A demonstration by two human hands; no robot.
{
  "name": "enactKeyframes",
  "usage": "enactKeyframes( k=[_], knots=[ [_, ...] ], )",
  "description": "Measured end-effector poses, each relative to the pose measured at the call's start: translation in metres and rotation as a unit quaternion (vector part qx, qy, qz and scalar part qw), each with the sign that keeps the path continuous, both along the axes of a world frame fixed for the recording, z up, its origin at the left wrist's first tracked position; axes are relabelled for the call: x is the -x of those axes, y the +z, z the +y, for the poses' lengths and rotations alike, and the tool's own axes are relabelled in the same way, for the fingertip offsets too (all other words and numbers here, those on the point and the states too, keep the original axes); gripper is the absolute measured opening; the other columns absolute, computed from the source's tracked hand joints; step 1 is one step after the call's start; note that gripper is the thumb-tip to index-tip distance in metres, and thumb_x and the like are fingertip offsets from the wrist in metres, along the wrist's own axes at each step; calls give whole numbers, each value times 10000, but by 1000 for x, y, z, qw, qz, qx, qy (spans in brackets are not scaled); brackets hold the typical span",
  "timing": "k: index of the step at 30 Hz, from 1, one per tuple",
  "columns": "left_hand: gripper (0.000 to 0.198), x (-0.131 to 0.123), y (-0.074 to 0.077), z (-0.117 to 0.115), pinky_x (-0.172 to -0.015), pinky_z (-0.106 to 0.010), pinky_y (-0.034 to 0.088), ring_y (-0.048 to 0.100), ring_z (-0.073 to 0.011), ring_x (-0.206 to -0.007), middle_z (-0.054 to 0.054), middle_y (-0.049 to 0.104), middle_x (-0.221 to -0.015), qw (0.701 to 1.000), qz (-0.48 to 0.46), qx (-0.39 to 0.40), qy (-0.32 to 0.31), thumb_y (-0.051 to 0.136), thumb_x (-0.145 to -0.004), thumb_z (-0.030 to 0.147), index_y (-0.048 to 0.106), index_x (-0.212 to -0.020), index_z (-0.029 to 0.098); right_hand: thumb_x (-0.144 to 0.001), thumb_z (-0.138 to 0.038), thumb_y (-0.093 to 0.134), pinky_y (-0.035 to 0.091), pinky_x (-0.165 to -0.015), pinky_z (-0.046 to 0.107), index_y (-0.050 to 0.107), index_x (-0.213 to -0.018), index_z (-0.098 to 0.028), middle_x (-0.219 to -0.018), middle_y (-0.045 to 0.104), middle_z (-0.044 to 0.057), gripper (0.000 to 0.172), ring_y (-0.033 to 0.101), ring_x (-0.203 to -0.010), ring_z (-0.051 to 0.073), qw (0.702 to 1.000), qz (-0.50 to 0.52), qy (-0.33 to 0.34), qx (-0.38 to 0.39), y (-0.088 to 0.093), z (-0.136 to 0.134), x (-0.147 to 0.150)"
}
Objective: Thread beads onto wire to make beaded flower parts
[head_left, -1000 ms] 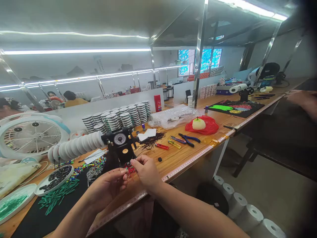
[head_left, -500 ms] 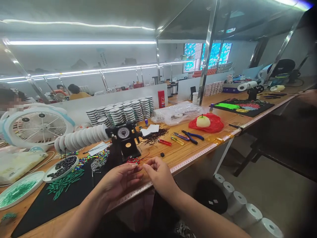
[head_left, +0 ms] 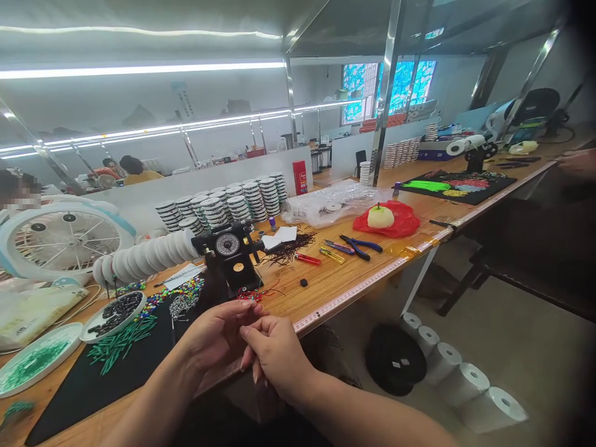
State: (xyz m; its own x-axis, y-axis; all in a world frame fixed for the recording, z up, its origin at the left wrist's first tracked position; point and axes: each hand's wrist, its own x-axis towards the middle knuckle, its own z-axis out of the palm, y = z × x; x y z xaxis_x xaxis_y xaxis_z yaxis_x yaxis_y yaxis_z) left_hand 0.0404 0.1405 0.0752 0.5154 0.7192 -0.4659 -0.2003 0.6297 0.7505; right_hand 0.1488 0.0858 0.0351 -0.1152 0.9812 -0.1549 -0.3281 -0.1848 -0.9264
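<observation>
My left hand (head_left: 216, 338) and my right hand (head_left: 274, 357) meet above the wooden workbench (head_left: 335, 292), their fingertips curled close together. Anything pinched there is too small to make out. Just beyond my left fingertips, a small tangle of red beads on thin thread (head_left: 248, 295) lies on the wood. Behind it stands a black dial counter on a stand (head_left: 228, 254), with a row of white discs on a rod (head_left: 144, 261) running left from it. Green tubes (head_left: 121, 344) lie on a black mat (head_left: 60, 403) to my left.
Stacked spools (head_left: 218, 208) stand along the back partition. Pliers (head_left: 358, 246) and a red plastic bag (head_left: 386, 220) lie to the right. A co-worker's hand (head_left: 580, 162) shows at the far right. The bench edge carries a measuring tape (head_left: 354, 292); white rolls (head_left: 465, 379) stand below on the floor.
My right hand has dropped lower and turned, with its fingers now below my left fingertips. My hands have drawn closer together, and the head view has shifted slightly.
</observation>
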Motion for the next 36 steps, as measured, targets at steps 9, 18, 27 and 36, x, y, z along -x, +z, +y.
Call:
enactKeyframes(
  k=[9, 18, 27, 36],
  knots=[
    [146, -2, 3, -2, -475, -270, 475, 574, -167, -481, -75, 617, -668, 999, 15, -23, -20, 491, -805, 137, 621, -760, 88, -777, -355, 546, 228, -263, 157, 491, -598, -156, -389, 516, -52, 274, 358, -242, 44, 998, 51, -27, -9, 1, 0, 5],
    [175, -1, 2, -3, -474, -276, 469, 568, -170, -467, -84, 620, -654, 998, 22, -40, -34, 457, -823, 152, 617, -787, 91, -793, -316, 527, 215, -268, 167, 488, -575, -155, -366, 500, -53, 273, 333, -235, 44, 998, 60, -32, -2, 1, 2, 4],
    [192, 0, -4, -1, -474, -289, 457, 573, -195, -498, -87, 609, -618, 996, 21, -59, -55, 455, -836, 187, 615, -799, 88, -797, -280, 509, 185, -254, 166, 481, -546, -152, -346, 479, -46, 283, 303, -229, 42, 995, 88, -40, 1, 2, 1, 6],
    [155, -2, -1, -3, -436, -273, 451, 563, -176, -461, -76, 614, -623, 998, -4, -39, -38, 486, -811, 169, 613, -777, 88, -791, -285, 515, 204, -258, 158, 488, -564, -151, -355, 486, -55, 265, 318, -229, 37, 997, 76, -27, 3, 3, 2, 4]
  ],
)
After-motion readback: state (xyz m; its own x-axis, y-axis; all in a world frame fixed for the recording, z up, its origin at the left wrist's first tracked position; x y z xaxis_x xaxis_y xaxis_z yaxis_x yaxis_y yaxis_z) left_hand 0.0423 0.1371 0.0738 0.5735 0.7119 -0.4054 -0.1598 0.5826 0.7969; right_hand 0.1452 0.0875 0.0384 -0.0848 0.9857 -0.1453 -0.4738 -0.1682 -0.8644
